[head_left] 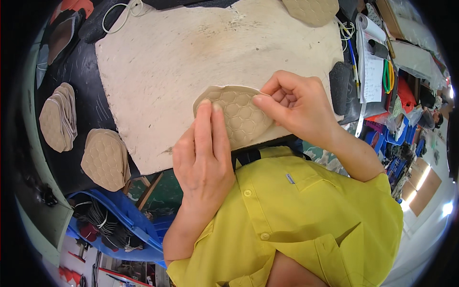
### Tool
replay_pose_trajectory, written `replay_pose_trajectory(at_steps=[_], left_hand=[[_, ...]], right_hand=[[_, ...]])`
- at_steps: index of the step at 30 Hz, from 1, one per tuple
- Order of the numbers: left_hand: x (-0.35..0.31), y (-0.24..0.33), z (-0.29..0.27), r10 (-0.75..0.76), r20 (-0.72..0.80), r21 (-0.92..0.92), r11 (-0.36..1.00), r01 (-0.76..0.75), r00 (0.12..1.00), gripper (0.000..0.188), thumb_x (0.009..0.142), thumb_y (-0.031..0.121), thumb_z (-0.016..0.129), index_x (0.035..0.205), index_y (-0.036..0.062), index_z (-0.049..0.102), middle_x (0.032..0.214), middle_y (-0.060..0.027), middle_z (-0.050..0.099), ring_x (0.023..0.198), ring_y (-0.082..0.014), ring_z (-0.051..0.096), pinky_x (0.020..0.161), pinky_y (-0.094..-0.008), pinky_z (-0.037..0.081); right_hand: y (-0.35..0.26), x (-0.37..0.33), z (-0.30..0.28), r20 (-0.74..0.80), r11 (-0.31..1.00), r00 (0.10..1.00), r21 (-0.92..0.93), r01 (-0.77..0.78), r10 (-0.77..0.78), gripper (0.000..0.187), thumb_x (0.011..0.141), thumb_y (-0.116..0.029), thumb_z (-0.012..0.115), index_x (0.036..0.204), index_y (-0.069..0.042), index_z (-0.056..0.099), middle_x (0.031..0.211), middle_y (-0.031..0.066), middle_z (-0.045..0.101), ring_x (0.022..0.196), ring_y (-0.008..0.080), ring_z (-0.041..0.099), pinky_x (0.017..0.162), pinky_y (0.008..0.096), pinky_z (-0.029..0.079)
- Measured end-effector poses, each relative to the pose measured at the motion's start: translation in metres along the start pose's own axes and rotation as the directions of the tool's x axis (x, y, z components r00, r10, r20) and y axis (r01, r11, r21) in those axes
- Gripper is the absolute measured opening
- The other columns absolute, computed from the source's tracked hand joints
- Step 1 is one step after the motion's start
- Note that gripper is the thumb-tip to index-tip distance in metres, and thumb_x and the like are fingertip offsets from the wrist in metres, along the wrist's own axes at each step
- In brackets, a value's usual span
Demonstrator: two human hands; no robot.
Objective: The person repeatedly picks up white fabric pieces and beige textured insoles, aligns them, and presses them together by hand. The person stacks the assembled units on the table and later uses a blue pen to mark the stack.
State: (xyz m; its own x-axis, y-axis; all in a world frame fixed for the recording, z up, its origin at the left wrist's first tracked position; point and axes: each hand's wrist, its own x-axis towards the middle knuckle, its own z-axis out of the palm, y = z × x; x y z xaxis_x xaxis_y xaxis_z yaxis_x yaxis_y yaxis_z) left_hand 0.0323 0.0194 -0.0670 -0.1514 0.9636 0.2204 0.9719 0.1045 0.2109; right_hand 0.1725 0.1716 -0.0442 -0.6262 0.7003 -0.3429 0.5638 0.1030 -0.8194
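Note:
A tan rounded fabric piece (239, 115) with a raised hexagon pattern lies at the front edge of the pale work board (181, 62). Two outstretched fingers of my left hand (203, 148) press flat on its left part. Thumb and bent fingers of my right hand (296, 103) pinch its upper right rim, where a thin light edge shows. That pale edge also runs along the top of the piece. Part of its lower left side is hidden by my left hand.
Left of the board lie two stacks of similar tan pieces, one farther (58, 119) and one nearer (106, 160). Another tan piece (313, 10) sits at the far right. Beside the board's right edge are a dark block (340, 86) and papers (372, 71). A blue bin (119, 210) stands below left.

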Motion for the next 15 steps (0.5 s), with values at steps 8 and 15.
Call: replay_pose_trajectory(at_steps=[8, 15], left_hand=[[0.023, 0.011, -0.002, 0.072, 0.191, -0.283, 0.959, -0.015, 0.979, 0.078, 0.078, 0.045, 0.069, 0.134, -0.0062, 0.051, 0.146, -0.0216, 0.044, 0.131, -0.0429, 0.045, 0.105, -0.0447, 0.040], [0.018, -0.002, -0.014, 0.257, 0.309, -0.302, 0.939, -0.162, 0.916, 0.101, 0.060, 0.061, 0.073, 0.139, 0.0014, 0.050, 0.150, -0.0145, 0.044, 0.142, -0.0420, 0.033, 0.116, -0.0504, 0.026]], right_hand=[[0.007, 0.005, 0.000, -0.016, 0.960, 0.974, -0.171, 0.221, -0.227, 0.019, 0.085, -0.009, 0.073, 0.078, 0.000, 0.058, 0.055, 0.0014, 0.051, 0.048, 0.0047, 0.046, 0.046, 0.0217, 0.037], [0.002, 0.005, -0.004, -0.010, 0.962, 0.979, -0.187, 0.198, -0.203, 0.013, 0.079, -0.012, 0.073, 0.080, -0.004, 0.062, 0.058, 0.0098, 0.058, 0.051, 0.0256, 0.060, 0.048, 0.0329, 0.046]])
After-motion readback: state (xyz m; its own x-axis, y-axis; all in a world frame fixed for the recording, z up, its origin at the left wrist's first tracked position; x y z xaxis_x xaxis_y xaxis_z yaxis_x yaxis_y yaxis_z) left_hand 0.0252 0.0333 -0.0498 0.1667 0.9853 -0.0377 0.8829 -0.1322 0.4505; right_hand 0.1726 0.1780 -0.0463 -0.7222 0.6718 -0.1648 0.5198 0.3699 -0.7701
